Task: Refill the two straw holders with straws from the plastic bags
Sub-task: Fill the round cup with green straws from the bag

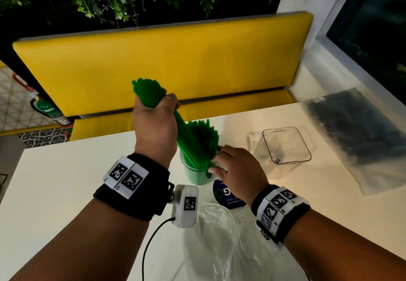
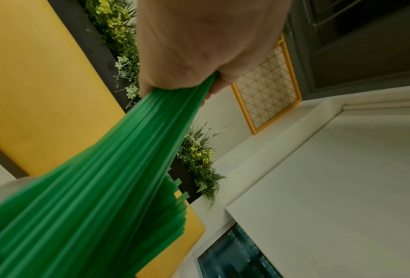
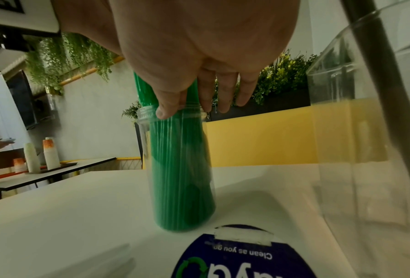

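My left hand [image 1: 156,105] grips a thick bundle of green straws [image 1: 186,135] near its top. The bundle slants down into a round clear straw holder [image 1: 196,176] in the middle of the white table [image 1: 66,182], which holds several more green straws. My right hand [image 1: 217,163] holds that holder at its rim, thumb on the near side and fingers on the far side, as the right wrist view shows at the holder [image 3: 182,169] and hand [image 3: 199,97]. In the left wrist view the green straws [image 2: 118,178] fan out below my left hand [image 2: 199,62]. A second clear, squarish holder [image 1: 287,146] stands empty to the right.
A plastic bag of dark straws [image 1: 356,131] lies at the table's right side. A crumpled clear bag [image 1: 222,243] lies near the front edge, beside a blue round sticker [image 1: 228,198]. A yellow bench [image 1: 164,61] stands behind the table.
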{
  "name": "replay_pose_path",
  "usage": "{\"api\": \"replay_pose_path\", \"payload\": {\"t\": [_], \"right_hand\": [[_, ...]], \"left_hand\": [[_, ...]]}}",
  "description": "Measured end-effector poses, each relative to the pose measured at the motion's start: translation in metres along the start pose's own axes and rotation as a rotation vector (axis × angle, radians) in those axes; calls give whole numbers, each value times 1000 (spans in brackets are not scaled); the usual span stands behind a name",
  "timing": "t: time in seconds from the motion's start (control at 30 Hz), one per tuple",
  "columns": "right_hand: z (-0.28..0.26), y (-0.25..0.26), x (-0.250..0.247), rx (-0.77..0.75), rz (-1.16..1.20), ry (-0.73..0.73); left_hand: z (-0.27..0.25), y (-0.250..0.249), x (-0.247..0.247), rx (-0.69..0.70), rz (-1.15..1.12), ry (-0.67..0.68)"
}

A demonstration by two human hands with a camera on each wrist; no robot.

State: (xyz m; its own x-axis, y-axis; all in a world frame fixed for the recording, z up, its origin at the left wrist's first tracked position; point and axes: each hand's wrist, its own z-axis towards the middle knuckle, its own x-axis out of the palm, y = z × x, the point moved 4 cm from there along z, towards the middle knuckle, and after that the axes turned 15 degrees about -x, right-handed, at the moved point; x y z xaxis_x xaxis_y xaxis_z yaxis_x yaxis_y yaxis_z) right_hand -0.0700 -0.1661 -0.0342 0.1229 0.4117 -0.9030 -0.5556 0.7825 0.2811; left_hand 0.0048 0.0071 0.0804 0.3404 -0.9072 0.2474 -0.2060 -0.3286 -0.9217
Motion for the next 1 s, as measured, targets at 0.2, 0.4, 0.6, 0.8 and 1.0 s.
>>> {"api": "replay_pose_path", "payload": {"t": [0.2, 0.4, 0.6, 0.8, 1.0], "right_hand": [[4, 1, -3, -42, -34, 23], [7, 1, -4, -7, -44, 44], [7, 4, -6, 19, -32, 27], [13, 7, -14, 49, -63, -49], [10, 10, -13, 95, -17, -46]], "left_hand": [[3, -6, 0, 45, -31, -18], [7, -8, 2, 98, -43, -27], [-4, 2, -3, 243, -19, -23], [-18, 8, -9, 367, 65, 89], [-20, 19, -21, 396, 201, 180]]}}
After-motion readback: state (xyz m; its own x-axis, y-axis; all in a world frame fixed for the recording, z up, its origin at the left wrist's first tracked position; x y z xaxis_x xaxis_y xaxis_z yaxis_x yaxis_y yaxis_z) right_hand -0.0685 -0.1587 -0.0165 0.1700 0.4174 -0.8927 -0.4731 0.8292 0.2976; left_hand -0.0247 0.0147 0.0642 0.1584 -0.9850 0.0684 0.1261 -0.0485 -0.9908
